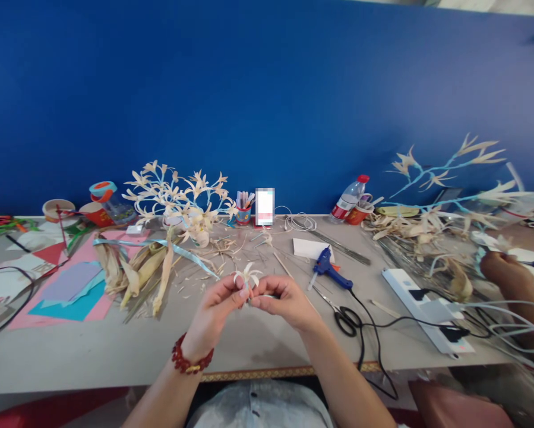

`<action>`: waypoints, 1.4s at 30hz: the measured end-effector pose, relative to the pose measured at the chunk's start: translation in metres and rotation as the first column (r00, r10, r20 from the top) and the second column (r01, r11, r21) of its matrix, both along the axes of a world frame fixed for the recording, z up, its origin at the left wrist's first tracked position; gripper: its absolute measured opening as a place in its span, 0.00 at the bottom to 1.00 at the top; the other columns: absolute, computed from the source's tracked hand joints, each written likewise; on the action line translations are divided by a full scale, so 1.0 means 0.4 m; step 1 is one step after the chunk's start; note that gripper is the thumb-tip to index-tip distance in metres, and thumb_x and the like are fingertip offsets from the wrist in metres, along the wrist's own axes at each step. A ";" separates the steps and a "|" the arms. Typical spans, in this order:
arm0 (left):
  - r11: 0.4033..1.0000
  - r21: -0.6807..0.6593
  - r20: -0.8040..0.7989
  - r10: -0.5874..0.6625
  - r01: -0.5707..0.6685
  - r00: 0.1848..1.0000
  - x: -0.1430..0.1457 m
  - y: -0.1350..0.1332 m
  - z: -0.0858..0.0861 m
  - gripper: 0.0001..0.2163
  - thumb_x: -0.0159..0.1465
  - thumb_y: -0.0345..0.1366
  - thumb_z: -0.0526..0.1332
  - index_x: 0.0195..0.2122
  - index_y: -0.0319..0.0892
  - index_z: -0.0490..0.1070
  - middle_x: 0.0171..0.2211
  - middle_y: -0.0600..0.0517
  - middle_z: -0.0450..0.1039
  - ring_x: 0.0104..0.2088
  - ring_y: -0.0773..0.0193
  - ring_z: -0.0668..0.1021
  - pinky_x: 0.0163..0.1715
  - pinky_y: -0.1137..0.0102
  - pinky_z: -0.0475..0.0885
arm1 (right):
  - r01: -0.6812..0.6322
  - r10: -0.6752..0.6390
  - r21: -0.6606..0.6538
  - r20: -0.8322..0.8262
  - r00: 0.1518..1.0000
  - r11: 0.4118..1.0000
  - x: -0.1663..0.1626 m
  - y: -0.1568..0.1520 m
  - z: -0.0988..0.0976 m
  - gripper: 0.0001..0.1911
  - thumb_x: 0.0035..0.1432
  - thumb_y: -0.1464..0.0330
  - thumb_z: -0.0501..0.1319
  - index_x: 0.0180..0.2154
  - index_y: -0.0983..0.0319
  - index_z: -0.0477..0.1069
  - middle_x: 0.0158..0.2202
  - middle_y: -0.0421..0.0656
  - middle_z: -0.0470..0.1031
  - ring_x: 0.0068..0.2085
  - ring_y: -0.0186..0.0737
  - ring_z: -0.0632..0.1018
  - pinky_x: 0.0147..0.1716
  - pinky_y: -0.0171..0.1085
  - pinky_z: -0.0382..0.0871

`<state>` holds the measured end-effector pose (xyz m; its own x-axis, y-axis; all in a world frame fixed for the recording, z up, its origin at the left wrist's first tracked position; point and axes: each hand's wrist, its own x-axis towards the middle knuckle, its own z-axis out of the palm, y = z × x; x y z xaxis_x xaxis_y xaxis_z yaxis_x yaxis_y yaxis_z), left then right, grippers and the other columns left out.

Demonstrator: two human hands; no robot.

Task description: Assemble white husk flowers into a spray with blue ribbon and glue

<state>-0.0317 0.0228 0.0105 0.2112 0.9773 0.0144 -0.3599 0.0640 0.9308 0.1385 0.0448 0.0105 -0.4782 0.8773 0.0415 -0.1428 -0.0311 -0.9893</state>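
Note:
Both my hands meet above the middle of the grey table (115, 351), pinching a small cream husk flower (247, 275) between them. My left hand (217, 315), with a red bead bracelet at the wrist, closes finger and thumb on the flower's base from the left. From the right, my right hand (284, 300) grips the same base, fingers curled. The petals fan out above my fingertips.
A blue glue gun (331, 269), black-handled scissors (344, 318) and a white power strip (422, 309) lie right of my hands. Corn husks (142, 273), coloured paper (70, 291) and a husk-flower branch (177, 193) lie left. Another person's hand (507, 273) works at far right.

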 end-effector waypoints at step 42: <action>0.909 0.400 -0.425 0.297 -0.117 0.855 -0.008 -0.014 0.032 0.06 0.58 0.36 0.65 0.24 0.44 0.73 0.27 0.52 0.70 0.33 0.58 0.72 0.39 0.68 0.64 | 0.064 -0.142 0.274 0.277 0.950 0.960 0.021 -0.008 0.019 0.11 0.53 0.62 0.66 0.27 0.63 0.75 0.24 0.39 0.72 0.25 0.31 0.67 0.23 0.31 0.57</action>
